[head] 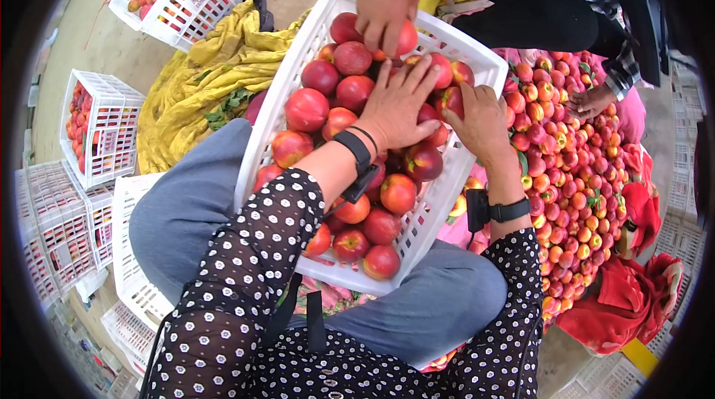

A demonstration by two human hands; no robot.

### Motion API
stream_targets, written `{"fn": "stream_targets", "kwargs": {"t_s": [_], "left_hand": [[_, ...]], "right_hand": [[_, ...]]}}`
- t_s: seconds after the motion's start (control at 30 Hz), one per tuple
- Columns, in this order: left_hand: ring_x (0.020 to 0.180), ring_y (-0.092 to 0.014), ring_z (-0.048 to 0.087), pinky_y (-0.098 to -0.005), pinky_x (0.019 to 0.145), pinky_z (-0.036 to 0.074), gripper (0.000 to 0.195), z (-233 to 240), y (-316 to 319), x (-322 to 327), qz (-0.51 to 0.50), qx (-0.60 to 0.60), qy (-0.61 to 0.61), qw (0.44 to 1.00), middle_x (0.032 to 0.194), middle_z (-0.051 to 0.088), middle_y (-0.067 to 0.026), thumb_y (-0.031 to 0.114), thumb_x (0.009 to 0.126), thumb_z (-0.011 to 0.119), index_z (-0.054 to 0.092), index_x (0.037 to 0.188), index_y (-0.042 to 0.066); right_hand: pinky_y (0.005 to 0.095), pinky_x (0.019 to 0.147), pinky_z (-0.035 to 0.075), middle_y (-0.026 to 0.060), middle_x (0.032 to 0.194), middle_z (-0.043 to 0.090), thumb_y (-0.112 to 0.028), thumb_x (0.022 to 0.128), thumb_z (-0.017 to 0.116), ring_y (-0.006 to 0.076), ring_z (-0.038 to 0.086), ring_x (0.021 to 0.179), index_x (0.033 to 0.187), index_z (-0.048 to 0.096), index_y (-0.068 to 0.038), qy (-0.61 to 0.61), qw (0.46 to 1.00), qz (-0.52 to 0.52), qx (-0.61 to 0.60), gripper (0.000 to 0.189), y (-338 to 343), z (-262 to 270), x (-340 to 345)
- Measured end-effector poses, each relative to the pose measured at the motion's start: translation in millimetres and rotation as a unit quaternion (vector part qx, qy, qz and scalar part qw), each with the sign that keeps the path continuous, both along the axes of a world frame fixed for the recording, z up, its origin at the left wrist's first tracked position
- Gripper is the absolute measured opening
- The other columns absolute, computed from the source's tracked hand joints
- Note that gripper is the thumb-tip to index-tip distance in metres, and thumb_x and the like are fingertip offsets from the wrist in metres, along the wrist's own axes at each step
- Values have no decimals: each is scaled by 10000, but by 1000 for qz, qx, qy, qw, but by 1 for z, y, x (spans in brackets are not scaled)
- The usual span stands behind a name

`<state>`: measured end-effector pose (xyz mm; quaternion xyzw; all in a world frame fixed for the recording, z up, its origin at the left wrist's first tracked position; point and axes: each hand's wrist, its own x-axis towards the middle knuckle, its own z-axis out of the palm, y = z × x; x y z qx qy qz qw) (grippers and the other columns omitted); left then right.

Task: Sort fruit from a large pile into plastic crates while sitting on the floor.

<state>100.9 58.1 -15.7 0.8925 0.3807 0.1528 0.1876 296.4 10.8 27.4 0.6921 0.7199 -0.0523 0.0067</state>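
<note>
A white plastic crate [435,245] of red nectarines [307,109] rests across my lap, tilted in view. My left hand [399,100] lies spread, palm down, on the fruit in the crate's middle and grips nothing. At the crate's right rim, my right hand [480,119] has thumb and forefinger about a dark red nectarine [450,100]; its other fingers bend by the rim. Another person's hand [388,8] reaches over the far rim, fingertips on a nectarine [407,38] near my left fingertips.
A large heap of nectarines [575,175] lies on the right, with another person's hand [585,101] on it. Red cloth [620,304] borders the heap. Left are a yellow sheet [218,80], filled crates [184,2] and a white crate [134,242] by my knee.
</note>
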Motion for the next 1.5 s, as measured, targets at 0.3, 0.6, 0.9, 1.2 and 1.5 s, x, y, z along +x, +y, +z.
{"fn": "stream_targets", "kwargs": {"t_s": [0.3, 0.6, 0.9, 1.2, 1.5], "left_hand": [[1454, -362, 279, -505, 1218, 123, 874, -7, -10, 2, 6, 22, -22, 999, 1616, 222, -187, 473, 874, 608, 252, 1558, 60], [1467, -336, 258, -503, 1217, 105, 844, -8, -11, 4, 8, 34, -22, 999, 1620, 212, -193, 457, 900, 568, 242, 1564, 50], [1466, -329, 256, -517, 1215, 108, 844, -8, -12, 4, 10, 24, -19, 999, 1629, 200, -171, 480, 891, 565, 260, 1558, 62], [1390, -354, 352, -488, 1181, 218, 798, 2, -3, -12, -19, 4, -81, 997, 1570, 298, -201, 359, 869, 635, 314, 1524, 34], [1138, -382, 547, -484, 1036, 413, 531, 5, 58, -67, 125, 34, 44, 991, 1159, 573, -175, 189, 803, 688, 550, 1288, 23]], "right_hand": [[553, 1124, 303, 112, 1233, 630, -336, 875, 669, 309, 545, 1210, 1324, 570, -82, -24, 996, -14, 85, 526, -2, -1, -10], [495, 1159, 299, 163, 1537, 400, -383, 960, 558, 327, 392, 1410, 1513, 368, -90, 31, 993, 81, 76, 654, 14, -9, -19], [484, 1121, 349, 171, 1539, 400, -368, 958, 564, 317, 434, 1381, 1513, 361, -72, 71, 994, 64, 47, 661, 13, -5, -19], [483, 1113, 360, 157, 1548, 390, -362, 956, 567, 311, 446, 1369, 1521, 339, -82, 78, 996, 38, 13, 671, 15, 1, -22], [462, 1102, 376, 157, 1533, 406, -368, 957, 570, 314, 469, 1349, 1518, 336, -82, 76, 996, 33, 23, 672, 15, -2, -20]]}}
